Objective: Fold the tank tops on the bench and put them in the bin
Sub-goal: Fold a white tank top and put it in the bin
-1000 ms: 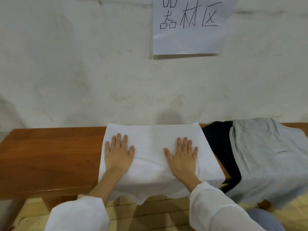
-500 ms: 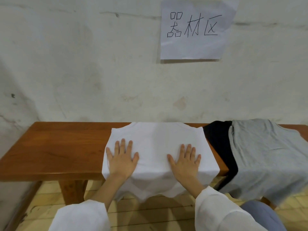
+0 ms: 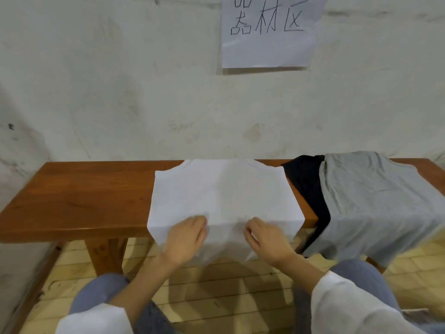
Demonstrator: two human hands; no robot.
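Palms slid back, left hand (image 3: 186,237) and right hand (image 3: 268,240) fingers curled, pinching one white tank top (image 3: 221,189), one black top (image 3: 305,189), one grey top (image 3: 373,201) right.

We have a single view, worn on the head, looking forward and down from just behind the hands. The left hand (image 3: 185,237) and right hand (image 3: 267,239) sit low in the middle, close to us, gripping the white top (image 3: 221,194) at dead centre. Below them, sleeves (image 3: 349,309) and knees (image 3: 101,292) meet the bottom edge. Beyond the hands the bench (image 3: 84,201) crosses the frame, and we face the wall (image 3: 120,92) squarely. A paper sign (image 3: 267,32) is cut off by the top edge, above the right hand.
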